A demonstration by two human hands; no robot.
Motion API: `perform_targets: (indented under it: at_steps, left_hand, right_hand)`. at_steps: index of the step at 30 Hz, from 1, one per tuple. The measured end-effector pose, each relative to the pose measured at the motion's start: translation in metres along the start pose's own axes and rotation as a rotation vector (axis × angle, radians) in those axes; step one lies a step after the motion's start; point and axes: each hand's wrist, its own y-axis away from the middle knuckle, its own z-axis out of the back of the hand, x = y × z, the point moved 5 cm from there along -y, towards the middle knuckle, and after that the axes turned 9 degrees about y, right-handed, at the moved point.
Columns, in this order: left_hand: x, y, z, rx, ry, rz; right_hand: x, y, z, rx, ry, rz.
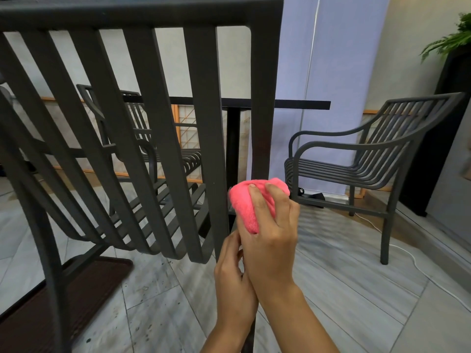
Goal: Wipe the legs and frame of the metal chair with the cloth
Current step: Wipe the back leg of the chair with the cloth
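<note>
Right hand [271, 225]: fingers curled around the pink cloth [251, 202], pressing it on the chair [158, 118] upright.
Left hand [233, 273]: grips the upright just below.
Hidden: the upright behind both hands.

A second chair [362, 161], dark and slatted with curved armrests, is seen at the right, standing on the tiled floor [344, 289]. A third chair [142, 138] is visible further back, at the far side of a dark table [293, 105], which is carried on a single dark post. A white cable [420, 271] is laid across the floor beside the second chair. A dark mat [84, 289] is spread on the tiles at the lower left. A pale blind [331, 72] is hung behind the table, and a green plant [453, 39] is placed at the upper right on a dark stand.
</note>
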Motion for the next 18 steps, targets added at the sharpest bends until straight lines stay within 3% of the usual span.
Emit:
perform_targets:
  at_steps: [13, 18]
  left_hand:
    - [0.010, 0.008, 0.008, 0.004, 0.001, 0.066]
    - [0.008, 0.008, 0.017, -0.087, -0.069, 0.041]
  right_hand:
    - [-0.007, 0.021, -0.003, 0.036, 0.023, -0.005]
    - [-0.011, 0.026, -0.002, 0.082, -0.026, -0.002]
